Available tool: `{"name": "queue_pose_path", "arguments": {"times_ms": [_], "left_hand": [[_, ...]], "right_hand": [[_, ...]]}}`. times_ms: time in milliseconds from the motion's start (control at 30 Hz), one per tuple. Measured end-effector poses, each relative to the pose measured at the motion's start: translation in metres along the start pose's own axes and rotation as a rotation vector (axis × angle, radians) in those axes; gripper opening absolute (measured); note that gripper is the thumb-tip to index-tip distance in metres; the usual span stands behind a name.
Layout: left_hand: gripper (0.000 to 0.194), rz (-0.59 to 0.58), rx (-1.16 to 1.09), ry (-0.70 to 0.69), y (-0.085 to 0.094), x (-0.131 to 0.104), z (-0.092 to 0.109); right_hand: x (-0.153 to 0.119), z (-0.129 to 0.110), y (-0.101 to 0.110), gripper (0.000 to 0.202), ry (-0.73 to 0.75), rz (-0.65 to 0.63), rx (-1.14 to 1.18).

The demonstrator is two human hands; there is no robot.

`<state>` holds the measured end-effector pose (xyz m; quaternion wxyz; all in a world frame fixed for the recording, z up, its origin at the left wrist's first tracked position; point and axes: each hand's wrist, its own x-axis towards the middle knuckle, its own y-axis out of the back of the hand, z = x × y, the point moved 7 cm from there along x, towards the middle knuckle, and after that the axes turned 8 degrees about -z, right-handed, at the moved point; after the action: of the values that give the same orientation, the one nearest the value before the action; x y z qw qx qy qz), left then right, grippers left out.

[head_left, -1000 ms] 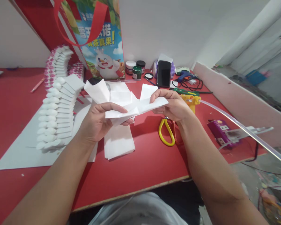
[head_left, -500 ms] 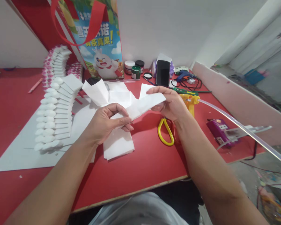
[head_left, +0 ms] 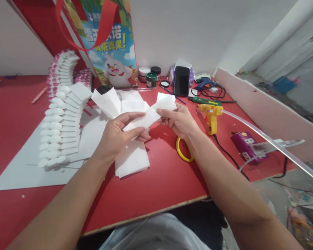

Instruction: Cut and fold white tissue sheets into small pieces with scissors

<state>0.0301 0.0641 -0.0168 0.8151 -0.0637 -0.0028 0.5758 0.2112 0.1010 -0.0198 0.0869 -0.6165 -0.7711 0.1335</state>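
Observation:
A strip of white paper is held between my two hands over the middle of the red table. My left hand pinches its lower left end between thumb and fingers. At the upper right end, my right hand grips the paper, thumb on top. Below my left hand lies a stack of white paper pieces. More folded white paper rests behind my left hand. Yellow-handled scissors lie partly hidden under my right forearm.
White oval pieces on sticks stand on a white board at left. A yellow glue gun, purple box, phone, paint jars and printed bag stand around the back and right.
My right hand has moved left and a little down, its thumb now on top of the paper. The strip spans a shorter distance, and the glue gun shows more fully.

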Motion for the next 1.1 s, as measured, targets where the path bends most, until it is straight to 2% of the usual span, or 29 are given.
{"name": "queue_pose_path", "arguments": {"times_ms": [67, 100, 133, 267, 433, 533, 633, 733, 933, 1100], "left_hand": [[0.076, -0.03, -0.019, 0.053, -0.002, -0.001, 0.0], [0.079, -0.05, -0.045, 0.093, -0.003, -0.001, -0.002], [0.076, -0.066, -0.078, 0.138, -0.004, -0.001, -0.005], [0.043, -0.067, -0.171, 0.265, -0.005, -0.004, -0.014], [0.039, -0.109, -0.101, 0.286, -0.009, -0.004, -0.016], [0.034, -0.103, -0.065, 0.266, -0.008, -0.003, -0.015], [0.028, -0.084, -0.019, 0.259, -0.006, -0.001, -0.016], [0.027, -0.08, 0.035, 0.267, -0.004, -0.001, -0.017], [0.035, -0.144, 0.107, 0.222, -0.007, -0.002, -0.011], [0.034, -0.213, 0.12, 0.252, -0.012, -0.004, -0.009]], "right_hand": [[0.0, -0.004, 0.001, 0.031, 0.049, 0.008, -0.069], [-0.001, -0.007, 0.0, 0.028, 0.073, -0.006, -0.115], [-0.002, -0.009, -0.003, 0.025, 0.09, -0.028, -0.161], [-0.008, -0.013, -0.019, 0.021, 0.086, -0.139, -0.273], [-0.011, -0.013, -0.026, 0.023, 0.051, -0.139, -0.296], [-0.009, -0.011, -0.021, 0.035, 0.029, -0.109, -0.276], [-0.007, -0.01, -0.02, 0.046, 0.029, -0.132, -0.272], [-0.007, -0.009, -0.02, 0.047, 0.025, -0.16, -0.286], [-0.008, -0.014, -0.013, 0.05, 0.093, -0.025, -0.371], [-0.009, -0.014, -0.006, 0.055, 0.091, 0.061, -0.411]]}}
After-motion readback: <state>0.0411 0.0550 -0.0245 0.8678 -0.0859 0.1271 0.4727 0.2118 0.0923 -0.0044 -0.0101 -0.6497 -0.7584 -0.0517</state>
